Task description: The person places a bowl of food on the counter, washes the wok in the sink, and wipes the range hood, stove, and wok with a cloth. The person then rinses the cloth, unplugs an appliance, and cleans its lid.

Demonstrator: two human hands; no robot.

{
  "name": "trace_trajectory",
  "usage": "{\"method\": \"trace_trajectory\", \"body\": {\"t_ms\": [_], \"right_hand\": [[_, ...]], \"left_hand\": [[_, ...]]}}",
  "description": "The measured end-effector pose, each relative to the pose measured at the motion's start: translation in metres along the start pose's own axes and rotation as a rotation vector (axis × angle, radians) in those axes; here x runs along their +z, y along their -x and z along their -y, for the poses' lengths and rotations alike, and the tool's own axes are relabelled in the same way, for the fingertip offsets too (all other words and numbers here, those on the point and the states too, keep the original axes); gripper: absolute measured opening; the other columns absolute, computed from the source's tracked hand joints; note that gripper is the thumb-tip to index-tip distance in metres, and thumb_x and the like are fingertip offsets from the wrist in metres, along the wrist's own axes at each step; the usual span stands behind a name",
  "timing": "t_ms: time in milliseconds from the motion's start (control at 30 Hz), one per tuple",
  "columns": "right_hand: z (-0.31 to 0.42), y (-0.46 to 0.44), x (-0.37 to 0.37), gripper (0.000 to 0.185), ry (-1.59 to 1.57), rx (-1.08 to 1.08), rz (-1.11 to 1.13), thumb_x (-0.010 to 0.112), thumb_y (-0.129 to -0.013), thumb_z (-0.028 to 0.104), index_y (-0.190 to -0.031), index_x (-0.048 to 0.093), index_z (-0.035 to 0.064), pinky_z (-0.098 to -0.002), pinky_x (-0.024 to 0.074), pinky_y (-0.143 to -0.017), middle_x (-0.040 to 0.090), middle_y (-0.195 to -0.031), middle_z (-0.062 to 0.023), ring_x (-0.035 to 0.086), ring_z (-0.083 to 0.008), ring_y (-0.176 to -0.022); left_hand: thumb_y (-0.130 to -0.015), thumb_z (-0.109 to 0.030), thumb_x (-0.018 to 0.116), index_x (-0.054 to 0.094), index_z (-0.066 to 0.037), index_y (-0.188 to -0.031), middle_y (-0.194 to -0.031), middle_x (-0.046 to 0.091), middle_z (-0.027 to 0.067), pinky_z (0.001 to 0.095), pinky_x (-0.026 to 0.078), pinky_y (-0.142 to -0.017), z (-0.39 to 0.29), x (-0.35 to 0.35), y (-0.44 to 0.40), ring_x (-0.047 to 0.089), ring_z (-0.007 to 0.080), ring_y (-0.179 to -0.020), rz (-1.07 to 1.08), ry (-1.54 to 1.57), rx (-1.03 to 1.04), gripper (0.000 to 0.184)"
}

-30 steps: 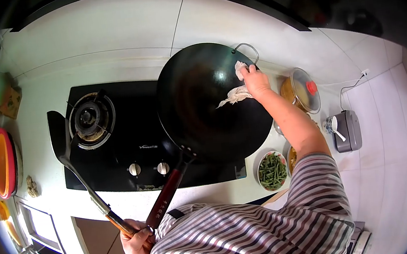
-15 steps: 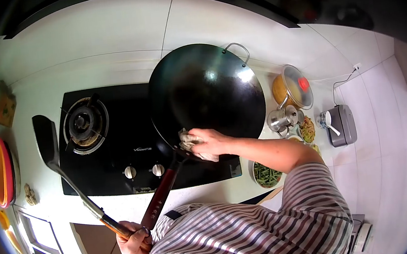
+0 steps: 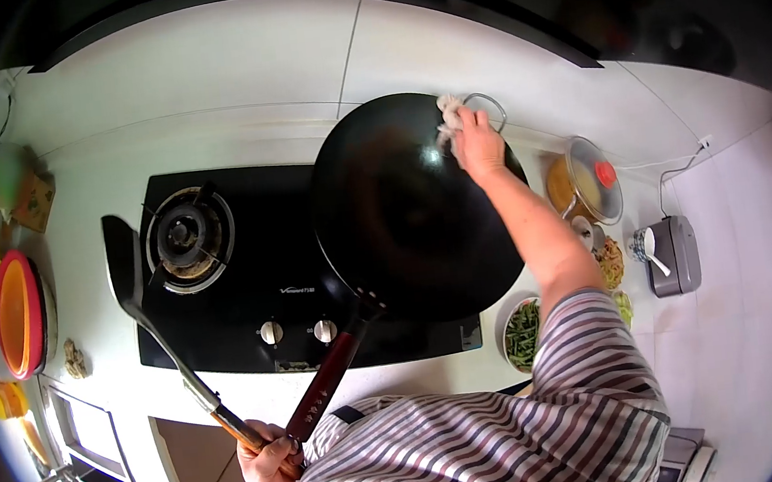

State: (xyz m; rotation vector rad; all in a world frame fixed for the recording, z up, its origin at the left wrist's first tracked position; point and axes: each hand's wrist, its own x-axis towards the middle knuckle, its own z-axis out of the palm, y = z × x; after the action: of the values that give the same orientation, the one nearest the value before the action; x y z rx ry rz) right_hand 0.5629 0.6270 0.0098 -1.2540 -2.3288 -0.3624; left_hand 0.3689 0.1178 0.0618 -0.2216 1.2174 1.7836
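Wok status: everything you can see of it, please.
The wok is round, wide and dark, apparently metal, glossy, with faint brownish patches. It has a red-brown long handle, rivets at its base, and a wire loop opposite. Its inside faces the camera over the stove's right side; its underside is hidden. The right hand presses a pale wad near the loop; the left hand is at the handle's end.

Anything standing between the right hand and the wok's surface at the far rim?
Only the crumpled cloth gripped in the right hand, up by the wok's loop handle. Nothing else visible is in the way; the spatula, in the left hand, is off to the left of the bowl.
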Motion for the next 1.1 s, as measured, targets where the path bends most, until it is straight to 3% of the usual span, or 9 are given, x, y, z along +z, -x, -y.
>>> {"method": "trace_trajectory", "body": {"t_ms": [200,300,433,533,633,800,833,933,1100], "right_hand": [[0.117,-0.016,0.049,0.032,-0.699,0.167,-0.062,0.059,-0.073,0.013,-0.104,0.052,0.0104,-0.0411,0.0453,-0.073,0.053,-0.095,-0.0137,0.053,-0.0341,-0.089],[0.148,0.015,0.031,0.043,-1.135,0.122,0.411,0.062,-0.068,0.009,-0.109,0.05,0.0045,-0.0286,0.0439,-0.079,0.058,-0.1,-0.0094,0.055,-0.0178,-0.091],[0.167,0.079,-0.042,0.058,-1.495,-0.027,0.994,0.066,-0.07,0.007,-0.121,0.039,0.0016,-0.03,0.0398,-0.092,0.052,-0.109,-0.0076,0.049,-0.0151,-0.103],[0.146,0.099,-0.082,0.049,-1.232,-0.112,1.197,0.063,-0.071,0.007,-0.117,0.046,0.0069,-0.0311,0.0427,-0.088,0.054,-0.106,-0.0077,0.053,-0.018,-0.1],[0.113,0.119,-0.064,0.046,-0.898,-0.353,0.993,0.061,-0.07,0.002,-0.114,0.049,0.0051,-0.0318,0.0463,-0.084,0.053,-0.101,-0.0086,0.057,-0.0241,-0.094],[0.09,0.083,0.001,0.03,-0.332,-0.406,0.577,0.054,-0.076,0.017,-0.105,0.053,0.0169,-0.0392,0.0472,-0.071,0.051,-0.094,-0.0113,0.057,-0.0346,-0.078],[0.071,0.063,0.027,0.031,-0.312,-0.273,0.562,0.053,-0.076,0.015,-0.106,0.053,0.0183,-0.0404,0.0459,-0.07,0.05,-0.093,-0.0103,0.056,-0.0334,-0.079],[0.024,0.01,0.013,0.034,0.151,-0.558,0.268,0.053,-0.074,0.011,-0.107,0.053,0.0212,-0.0404,0.0419,-0.069,0.048,-0.093,-0.0071,0.051,-0.0279,-0.084],[-0.03,0.032,-0.049,0.037,0.435,-0.499,0.481,0.053,-0.074,0.011,-0.11,0.053,0.02,-0.0384,0.043,-0.07,0.049,-0.097,-0.0077,0.05,-0.0254,-0.088]], "left_hand": [[-0.063,0.007,0.057,0.045,-0.005,-0.072,-0.061,0.053,0.0109,0.0239,0.038,-0.041,-0.005,0.001,0.0,0.047,0.0151,-0.045,-0.033,-0.108,-0.018,0.019],[-0.062,0.007,0.057,0.045,-0.005,-0.072,-0.061,0.053,0.0106,0.0242,0.039,-0.042,-0.006,-0.003,-0.002,0.047,0.0149,-0.045,-0.007,-0.117,-0.03,0.02],[-0.061,0.008,0.056,0.045,-0.005,-0.071,-0.059,0.051,0.0094,0.0245,0.039,-0.042,-0.008,-0.002,-0.002,0.046,0.0149,-0.045,-0.002,-0.144,-0.051,0.021],[-0.062,0.008,0.054,0.042,-0.005,-0.075,-0.061,0.05,0.0093,0.0222,0.037,-0.039,-0.005,-0.008,-0.004,0.047,0.0147,-0.045,0.018,-0.195,-0.025,0.022],[-0.061,0.008,0.052,0.042,-0.006,-0.075,-0.061,0.049,0.009,0.0223,0.037,-0.037,-0.003,-0.006,-0.004,0.048,0.015,-0.045,0.02,-0.15,-0.024,0.022],[-0.062,0.009,0.051,0.042,-0.006,-0.075,-0.063,0.05,0.0088,0.0223,0.038,-0.037,-0.002,-0.01,-0.006,0.049,0.0151,-0.048,0.03,-0.162,-0.014,0.022],[-0.062,0.009,0.051,0.042,-0.006,-0.075,-0.064,0.05,0.0088,0.0224,0.038,-0.038,-0.003,-0.012,-0.006,0.049,0.0149,-0.048,0.038,-0.173,-0.021,0.021],[-0.062,0.008,0.052,0.042,-0.006,-0.075,-0.065,0.05,0.0087,0.0223,0.039,-0.038,-0.002,-0.014,-0.006,0.049,0.0148,-0.049,0.033,-0.213,-0.006,0.021],[-0.062,0.009,0.052,0.043,-0.007,-0.072,-0.06,0.048,0.0061,0.0243,0.038,-0.043,-0.007,0.001,-0.002,0.048,0.015,-0.05,-0.011,-0.134,-0.066,0.021]]}}
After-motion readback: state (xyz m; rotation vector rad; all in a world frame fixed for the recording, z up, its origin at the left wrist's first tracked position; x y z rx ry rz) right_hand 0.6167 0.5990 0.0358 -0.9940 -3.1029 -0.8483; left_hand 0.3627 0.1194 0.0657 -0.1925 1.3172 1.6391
